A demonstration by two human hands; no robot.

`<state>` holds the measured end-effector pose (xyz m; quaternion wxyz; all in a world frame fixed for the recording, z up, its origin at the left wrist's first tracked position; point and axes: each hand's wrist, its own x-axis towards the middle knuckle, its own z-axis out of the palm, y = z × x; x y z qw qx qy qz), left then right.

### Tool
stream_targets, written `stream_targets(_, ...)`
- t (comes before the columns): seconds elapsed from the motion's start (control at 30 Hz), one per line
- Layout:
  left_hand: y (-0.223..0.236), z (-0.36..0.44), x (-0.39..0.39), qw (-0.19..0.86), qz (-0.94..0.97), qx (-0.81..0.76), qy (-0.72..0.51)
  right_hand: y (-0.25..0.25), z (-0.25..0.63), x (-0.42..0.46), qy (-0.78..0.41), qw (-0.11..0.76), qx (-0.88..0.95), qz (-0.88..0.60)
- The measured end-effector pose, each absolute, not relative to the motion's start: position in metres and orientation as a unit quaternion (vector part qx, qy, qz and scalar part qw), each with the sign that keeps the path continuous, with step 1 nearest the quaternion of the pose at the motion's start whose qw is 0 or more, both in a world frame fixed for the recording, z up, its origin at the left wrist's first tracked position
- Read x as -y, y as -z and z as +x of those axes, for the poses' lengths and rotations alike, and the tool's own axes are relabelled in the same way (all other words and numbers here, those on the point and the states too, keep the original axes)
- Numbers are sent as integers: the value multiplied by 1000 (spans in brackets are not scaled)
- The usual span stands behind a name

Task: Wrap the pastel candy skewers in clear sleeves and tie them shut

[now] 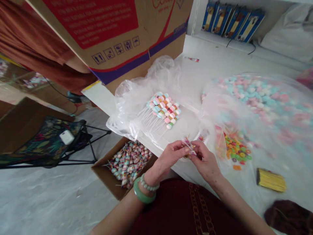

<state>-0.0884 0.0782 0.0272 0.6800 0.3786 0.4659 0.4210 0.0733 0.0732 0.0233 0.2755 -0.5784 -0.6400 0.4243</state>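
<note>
In front of my body, my left hand [171, 156] and my right hand [204, 163] pinch a small clear printed candy wrapper [188, 146] between their fingertips. More printed wrappers [201, 136] lie just beyond my right fingers. Ahead on the table is a pile of marshmallow candy sticks [165, 107], pink, blue and white, their white sticks pointing toward the front left. Colourful gummy rings [236, 148] spill from a bag to the right of my hands. What, if anything, sits inside the wrapper is too small to make out.
A large cardboard box [117, 55] stands at the table's back left, a person's sleeve [36, 36] behind it. Below the edge, a carton [105, 168] holds wrapped candy sticks. At right lie a big bag of marshmallows [264, 94] and a yellow bundle [272, 180]. A folding chair [51, 130] stands left.
</note>
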Motion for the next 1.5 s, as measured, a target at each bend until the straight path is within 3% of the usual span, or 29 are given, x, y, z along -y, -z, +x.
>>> stream_targets(0.13,-22,-93,-78,673,252,-487,-496,-29,58,-72,-437,257,667,-546)
stream_targets(0.23,-10,-97,-75,651,162,-496,-551,-25,47,-78,-545,304,565,-539)
stream_targets(0.37,-5,-102,-71,659,126,-466,-577,-23,31,-85,-624,300,477,-541)
stream_targets(0.53,-5,-120,-62,749,108,-407,-512,-24,17,-92,-650,228,477,-546)
stream_targets(0.7,3,-146,-51,714,95,-432,-543,-21,-3,-101,-624,135,547,-541)
stream_targets(0.93,12,-174,-44,711,46,-409,-571,-18,-37,-110,-609,77,619,-490)
stream_targets(1.07,15,-183,-46,643,16,-461,-612,-16,-47,-126,-458,69,741,-487)
stream_targets(1.17,14,-186,-47,660,24,-462,-592,-11,-50,-137,-255,2,827,-501)
stream_targets(1.23,11,-185,-47,681,42,-460,-568,-7,-46,-139,-180,-45,844,-503)
stream_targets(1.37,7,-181,-49,702,26,-449,-552,-3,-15,-132,-132,-70,832,-534)
stream_targets(1.5,2,-176,-52,741,-12,-431,-515,-1,31,-126,-151,-14,787,-598)
